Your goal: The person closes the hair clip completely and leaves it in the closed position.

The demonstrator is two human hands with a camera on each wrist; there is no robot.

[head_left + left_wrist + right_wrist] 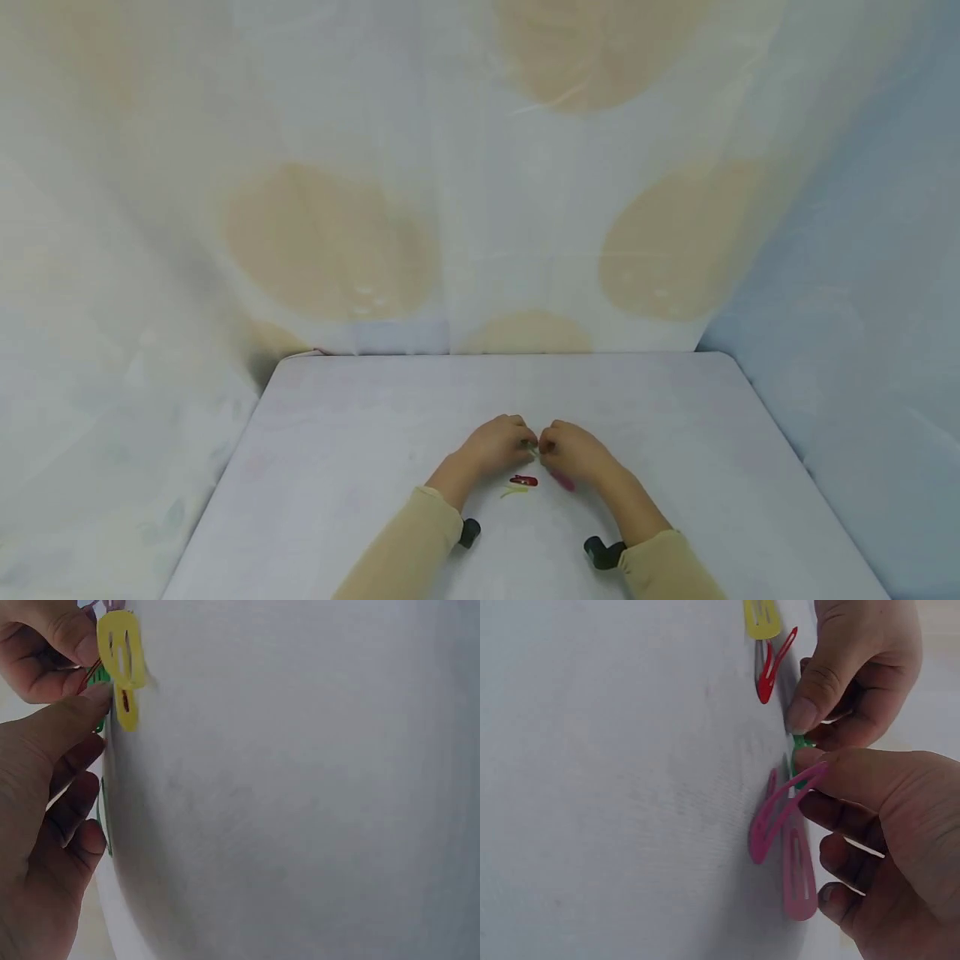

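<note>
White cloth covers the counter (360, 433) in the head view, and both hands sit close together toward its near edge, about midway between the left and right edges. The left hand (495, 446) and right hand (573, 452) meet fingertip to fingertip, pinching something tiny and green between them, too small to make out from up here. Just nearer the near edge lies a red hair clip (523, 481) with a yellow hair clip (513, 492) right beside it, and a bit of pink hair clip (562, 481) peeks out under the right hand. Beige sleeves (405, 546) cover both forearms.

Left wrist view: the left hand (45, 825) has its thumb pressed onto a green hair clip (100, 724) and the other fingers (75, 802) curled in below it. The yellow hair clip (124, 664) lies flat on the cloth just beside the thumb tip. The right hand (45, 645) shows at the top left corner.

Right wrist view is the clearest one. The right hand (885, 832) pinches the green hair clip (802, 750) between thumb and forefinger, and the left hand (855, 675) pinches the same clip from the other end. A magenta hair clip (769, 821) lies under the right thumb, with the pink hair clip (800, 874) touching it. The red hair clip (772, 667) and the yellow hair clip (761, 616) are just beyond the left hand.
</note>
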